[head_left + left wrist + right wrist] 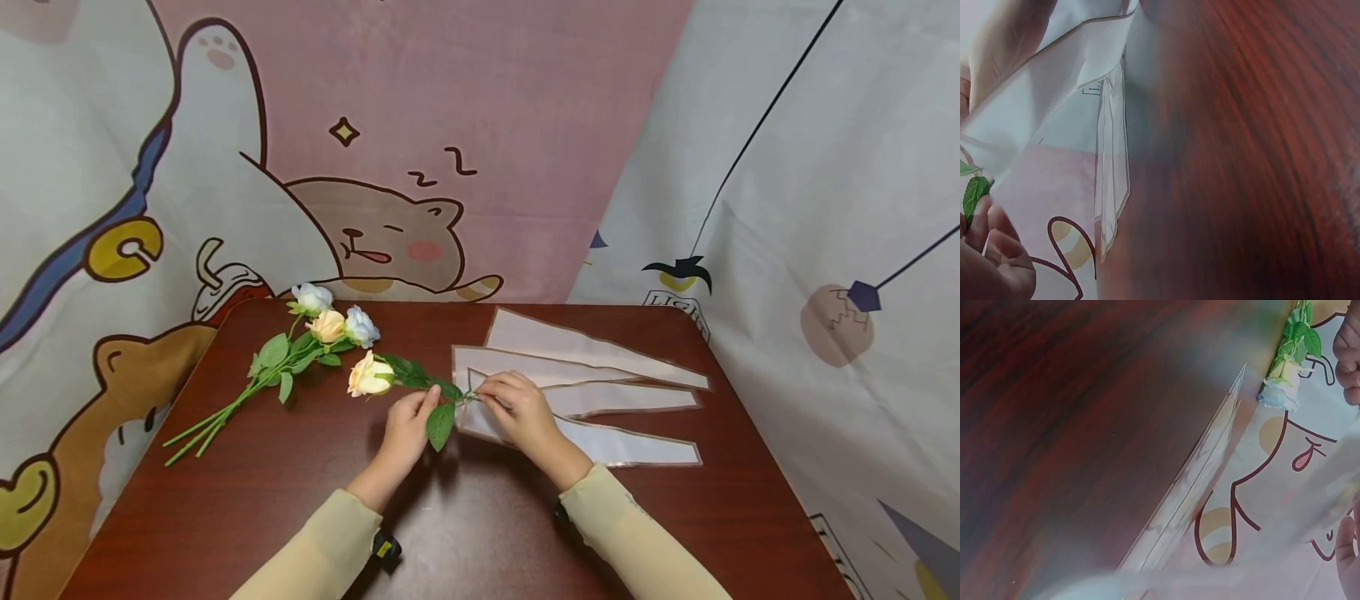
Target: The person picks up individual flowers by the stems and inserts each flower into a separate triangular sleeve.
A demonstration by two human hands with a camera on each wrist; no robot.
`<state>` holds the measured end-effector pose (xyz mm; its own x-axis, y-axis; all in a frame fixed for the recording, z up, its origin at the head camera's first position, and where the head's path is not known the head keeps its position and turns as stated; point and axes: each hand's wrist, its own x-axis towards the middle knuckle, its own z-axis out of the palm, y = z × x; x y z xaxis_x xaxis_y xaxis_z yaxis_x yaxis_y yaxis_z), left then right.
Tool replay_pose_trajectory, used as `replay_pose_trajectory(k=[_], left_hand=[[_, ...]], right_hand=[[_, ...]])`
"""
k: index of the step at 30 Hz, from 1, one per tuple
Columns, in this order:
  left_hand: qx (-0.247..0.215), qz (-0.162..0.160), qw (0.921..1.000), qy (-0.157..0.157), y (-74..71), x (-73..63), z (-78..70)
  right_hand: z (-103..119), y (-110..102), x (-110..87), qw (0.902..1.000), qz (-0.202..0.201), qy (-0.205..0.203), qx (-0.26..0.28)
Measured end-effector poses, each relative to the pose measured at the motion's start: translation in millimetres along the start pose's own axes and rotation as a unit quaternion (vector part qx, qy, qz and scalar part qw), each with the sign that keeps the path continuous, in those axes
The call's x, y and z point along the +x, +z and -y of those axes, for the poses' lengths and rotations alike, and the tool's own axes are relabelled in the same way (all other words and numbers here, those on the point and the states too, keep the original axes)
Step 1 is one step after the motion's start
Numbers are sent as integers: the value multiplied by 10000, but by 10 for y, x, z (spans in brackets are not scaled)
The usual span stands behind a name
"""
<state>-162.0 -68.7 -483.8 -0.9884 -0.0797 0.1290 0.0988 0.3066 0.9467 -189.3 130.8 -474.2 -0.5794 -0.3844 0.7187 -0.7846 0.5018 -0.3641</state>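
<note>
Fingers of the left hand point(406, 427) grip a cream rose point(371, 376); those of the right hand point(522, 412) pinch a brown-edged sheet point(1054, 75)

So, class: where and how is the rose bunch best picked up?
For the rose bunch, probably grip the bare stems just below the leaves, from the near side: there they gather closely, and blooms crowd the far end.

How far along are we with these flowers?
Done: wrappers are laid out, but no wrapped flower shows. In hand: the left hand pinches a cream rose, the right hand holds a raised wrapper; whether the stem is inside is unclear. Remaining, probably: wrapping the three bare flowers.
</note>
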Motion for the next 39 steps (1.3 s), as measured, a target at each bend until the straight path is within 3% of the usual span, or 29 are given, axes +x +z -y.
replay_pose_trajectory(k=[3, 7, 16, 24, 30, 39], left_hand=[[206, -248, 9993, 179, 0, 6, 16], [23, -446, 9985, 326, 4, 8, 33], [-1215, -631, 9901, 300, 22, 14, 45], [-1317, -803, 9842, 873, -83, -57, -226], [-1591, -595, 9839, 548, -93, -68, -270], [-2341, -535, 9707, 33, -43, -29, -202]], right_hand=[[-1, 5, 0, 10000, -19, -15, -10], [1, 21, -3, 10000, 2, -69, -10], [-25, 21, 1, 9999, -65, -2, -132], [-32, 2, 15, 9995, -43, 250, -188], [-21, 16, 40, 9995, -7, 263, -145], [6, 14, 69, 9996, -29, 246, -118]])
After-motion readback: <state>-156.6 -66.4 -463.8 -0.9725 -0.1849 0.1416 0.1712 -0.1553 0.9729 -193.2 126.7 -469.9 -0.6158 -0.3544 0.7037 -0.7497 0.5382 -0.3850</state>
